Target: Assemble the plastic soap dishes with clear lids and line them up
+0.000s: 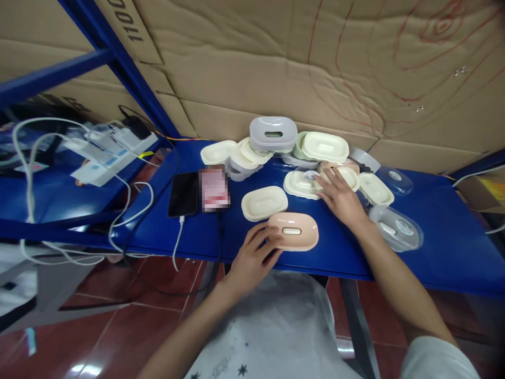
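My left hand (256,258) grips the left end of a peach oval soap dish (302,239), fingers on top and thumb at its lower edge. The dish has a slot in its middle with a whitish piece in it. My right hand (341,202) reaches over a cream oval tray (349,178), its outstretched fingers touching it. Beside those fingertips lies another cream tray (298,185) with a small round sticker at its edge. A third cream tray (264,203) rests just behind the peach dish.
A grey soap dish (273,131) tops the pile at the back. Clear lids (396,181) and a grey dish under a clear cover (394,229) lie to the right. A black phone (183,195) with a white cable and a power strip (114,158) are left. Cardboard (256,63) stands behind the blue table.
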Motion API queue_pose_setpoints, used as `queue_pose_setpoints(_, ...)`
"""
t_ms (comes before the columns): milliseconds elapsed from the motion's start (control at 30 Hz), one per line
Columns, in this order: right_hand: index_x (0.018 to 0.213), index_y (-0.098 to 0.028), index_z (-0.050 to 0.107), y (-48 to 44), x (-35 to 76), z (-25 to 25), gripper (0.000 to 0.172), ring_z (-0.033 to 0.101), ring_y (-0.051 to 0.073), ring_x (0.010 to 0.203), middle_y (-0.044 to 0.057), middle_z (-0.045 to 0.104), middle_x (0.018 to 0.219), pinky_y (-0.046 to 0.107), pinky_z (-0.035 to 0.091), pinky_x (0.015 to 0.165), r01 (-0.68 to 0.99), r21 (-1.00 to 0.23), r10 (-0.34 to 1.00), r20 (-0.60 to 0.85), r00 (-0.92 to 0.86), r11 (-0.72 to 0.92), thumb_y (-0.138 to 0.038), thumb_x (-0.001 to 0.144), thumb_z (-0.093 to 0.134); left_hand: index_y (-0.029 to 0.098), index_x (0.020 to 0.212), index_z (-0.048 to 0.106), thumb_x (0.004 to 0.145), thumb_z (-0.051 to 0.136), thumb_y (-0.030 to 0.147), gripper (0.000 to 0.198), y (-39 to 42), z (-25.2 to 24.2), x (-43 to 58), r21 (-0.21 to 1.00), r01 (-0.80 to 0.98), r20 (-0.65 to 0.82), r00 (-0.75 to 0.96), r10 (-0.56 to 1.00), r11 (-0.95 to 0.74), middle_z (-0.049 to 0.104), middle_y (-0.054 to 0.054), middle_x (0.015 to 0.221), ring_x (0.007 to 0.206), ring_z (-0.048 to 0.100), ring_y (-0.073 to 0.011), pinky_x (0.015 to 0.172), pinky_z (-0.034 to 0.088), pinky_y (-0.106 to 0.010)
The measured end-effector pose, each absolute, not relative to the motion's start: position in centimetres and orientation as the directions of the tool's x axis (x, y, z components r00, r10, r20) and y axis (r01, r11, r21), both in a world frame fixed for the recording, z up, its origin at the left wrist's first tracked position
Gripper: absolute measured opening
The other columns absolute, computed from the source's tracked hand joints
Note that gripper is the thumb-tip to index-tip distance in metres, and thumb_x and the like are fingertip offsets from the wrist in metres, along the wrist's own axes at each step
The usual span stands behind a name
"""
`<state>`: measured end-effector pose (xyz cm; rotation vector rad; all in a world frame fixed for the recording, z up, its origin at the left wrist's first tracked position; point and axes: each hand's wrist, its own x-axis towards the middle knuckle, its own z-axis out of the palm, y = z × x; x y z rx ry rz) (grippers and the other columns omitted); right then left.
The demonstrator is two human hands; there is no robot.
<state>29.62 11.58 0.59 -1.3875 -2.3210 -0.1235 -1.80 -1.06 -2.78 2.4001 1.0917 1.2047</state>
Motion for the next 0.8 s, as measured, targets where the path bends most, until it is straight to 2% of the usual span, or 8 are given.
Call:
queue_pose_setpoints(133,0.154,-0.025,0.06,7.7,29.0,1.7,0.048,0.05,0.029,0.153,0.009,0.059,0.159,0.05,0.043,0.129,0.842,-0.262,0.805,0.519,-0.289,0.472,-0.042,0.109,0.057,0.025,0.13,0.068,0.099,0.072,0.015,0.033,-1.0,-3.0,-1.7,0.539,0.523,0.567,0.354,0.744,-0.66,0.072,-0.009,0.132,0.137,0.059,-0.0288,0.115,0.056,-0.052)
queue_pose_setpoints(267,0.158,-0.033,0.055,1.2,26.7,1.4,0.052,0.056,0.028,0.148,0.006,0.059,0.159,0.05,0.049,0.125,0.806,-0.392,0.832,0.513,-0.209,0.444,-0.034,0.106,0.063,0.028,0.142,0.061,0.099,0.075,0.023,0.045,-1.1,-3.0,-2.0,0.627,0.496,0.521,0.306,0.797,-0.6,0.065,-0.011,0.142,0.137,0.061,-0.0287,0.116,0.056,-0.051)
queue_pose_setpoints(400,0.164,-0.039,0.045,-3.3,24.4,-0.7,0.063,0.053,0.03,0.151,0.004,0.057,0.16,0.054,0.052,0.122,0.753,-0.427,0.825,0.498,-0.267,0.501,-0.024,0.105,0.063,0.032,0.153,0.052,0.097,0.078,0.03,0.062,-1.2,-3.0,-2.3,0.717,0.476,0.461,0.227,0.858,-0.51,0.051,-0.013,0.161,0.141,0.061,-0.0289,0.117,0.056,-0.049)
queue_pose_setpoints(533,0.168,-0.039,0.038,-4.0,23.1,-1.8,0.073,0.044,0.033,0.157,0.006,0.051,0.165,0.06,0.05,0.123,0.72,-0.39,0.789,0.498,-0.361,0.575,-0.018,0.103,0.065,0.036,0.161,0.042,0.098,0.078,0.032,0.072,-1.1,-3.0,-2.5,0.737,0.473,0.415,0.248,0.875,-0.483,0.051,-0.011,0.163,0.148,0.055,-0.0291,0.121,0.052,-0.05)
queue_pose_setpoints(800,0.17,-0.038,0.032,-4.2,23.1,-1.5,0.077,0.039,0.033,0.16,0.006,0.047,0.168,0.061,0.05,0.123,0.718,-0.351,0.776,0.471,-0.421,0.602,-0.011,0.104,0.06,0.031,0.148,0.057,0.098,0.077,0.033,0.054,-1.1,-3.3,-2.8,0.729,0.464,0.427,0.265,0.864,-0.503,0.058,-0.011,0.156,0.146,0.058,-0.0269,0.121,0.052,-0.047)
